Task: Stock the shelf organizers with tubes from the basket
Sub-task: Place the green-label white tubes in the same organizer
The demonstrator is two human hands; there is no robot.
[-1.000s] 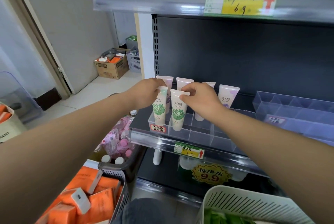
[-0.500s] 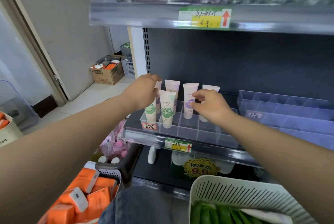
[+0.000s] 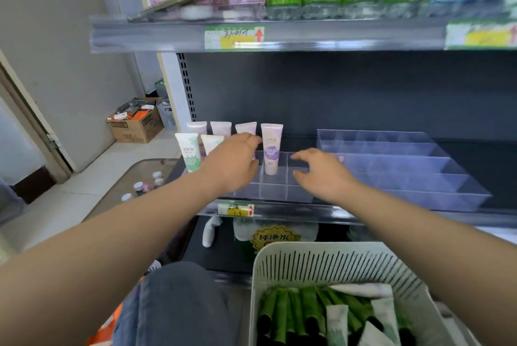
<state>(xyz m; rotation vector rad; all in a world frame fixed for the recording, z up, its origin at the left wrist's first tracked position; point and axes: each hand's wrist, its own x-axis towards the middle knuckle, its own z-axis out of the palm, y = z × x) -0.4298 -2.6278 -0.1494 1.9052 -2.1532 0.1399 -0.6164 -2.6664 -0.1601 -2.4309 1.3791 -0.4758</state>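
Organizer compartments [image 3: 279, 192] lie under the left hand [image 3: 232, 162] and right hand [image 3: 321, 175], both slack-fingered, holding nothing.

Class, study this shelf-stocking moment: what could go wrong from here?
1. The left hand hovers close to the upright purple-labelled white tube; a careless sweep might topple it and its neighbours.
2. The clear plastic organizer holds both green-labelled white tubes and purple ones; green tubes from the white slotted basket might land in the wrong compartment.

Your left hand [image 3: 236, 161] and right hand [image 3: 321, 172] hover empty over the clear organizer [image 3: 279, 192]; tubes [image 3: 272, 148] stand upright inside.
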